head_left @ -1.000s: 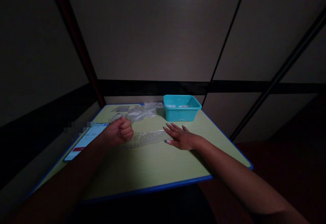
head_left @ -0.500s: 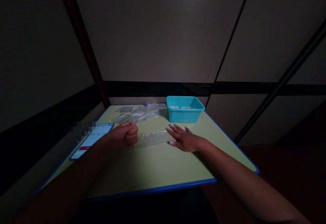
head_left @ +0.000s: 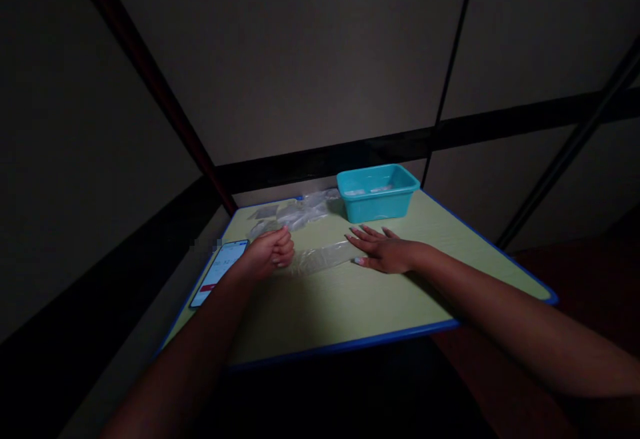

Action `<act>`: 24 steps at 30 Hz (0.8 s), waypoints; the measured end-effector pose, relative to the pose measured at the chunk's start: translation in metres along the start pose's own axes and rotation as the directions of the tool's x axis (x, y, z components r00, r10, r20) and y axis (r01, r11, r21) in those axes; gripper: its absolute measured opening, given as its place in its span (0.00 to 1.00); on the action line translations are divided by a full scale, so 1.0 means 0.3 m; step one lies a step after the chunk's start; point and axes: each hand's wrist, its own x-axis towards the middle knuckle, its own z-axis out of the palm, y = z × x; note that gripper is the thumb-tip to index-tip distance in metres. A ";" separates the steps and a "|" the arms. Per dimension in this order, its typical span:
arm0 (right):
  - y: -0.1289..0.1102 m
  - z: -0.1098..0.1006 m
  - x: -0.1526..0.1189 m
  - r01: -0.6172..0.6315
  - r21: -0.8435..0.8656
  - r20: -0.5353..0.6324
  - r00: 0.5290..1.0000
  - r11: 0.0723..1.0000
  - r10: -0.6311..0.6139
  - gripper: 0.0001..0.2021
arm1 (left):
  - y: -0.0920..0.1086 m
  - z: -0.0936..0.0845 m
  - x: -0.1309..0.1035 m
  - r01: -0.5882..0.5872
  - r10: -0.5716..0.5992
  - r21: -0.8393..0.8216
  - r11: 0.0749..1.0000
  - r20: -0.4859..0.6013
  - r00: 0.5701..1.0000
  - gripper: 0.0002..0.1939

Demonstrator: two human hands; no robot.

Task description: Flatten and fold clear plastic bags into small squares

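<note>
So we've got this long, see-through plastic strip (head_left: 323,257), kinda shiny and wrinkled, lying flat on the pale yellow-green table (head_left: 345,309) between our hands. Our right hand (head_left: 383,250) is palm-down, fingers spread, at its right end. Our left hand (head_left: 270,252) is balled into a fist by the other end; we can't tell if it's pinching plastic. Crumpled clear plastic (head_left: 307,211) and a turquoise bin (head_left: 377,206) sit behind.

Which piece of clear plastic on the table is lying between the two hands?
The long, narrow strip, between the closed left hand and the spread right hand. The other clear plastic lies farther back, crumpled, beside the turquoise tub.
</note>
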 end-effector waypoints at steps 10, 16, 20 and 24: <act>0.006 -0.016 -0.013 0.001 -0.031 0.052 0.999 1.000 0.000 0.35 | -0.042 -0.025 0.038 -0.015 0.293 0.544 0.839 -0.427 0.856 0.12; 0.009 -0.017 -0.016 0.010 0.004 0.040 0.999 1.000 -0.010 0.35 | -0.049 -0.020 0.028 0.056 0.301 0.862 0.503 -0.235 0.924 0.12; 0.013 -0.014 -0.014 0.007 0.007 0.039 0.999 1.000 -0.007 0.34 | -0.057 -0.026 0.030 0.079 0.210 0.894 0.440 -0.188 0.960 0.13; 0.010 -0.015 -0.014 0.007 0.016 0.034 0.999 1.000 -0.008 0.34 | -0.057 -0.025 0.029 0.059 0.192 0.903 0.426 -0.154 0.969 0.13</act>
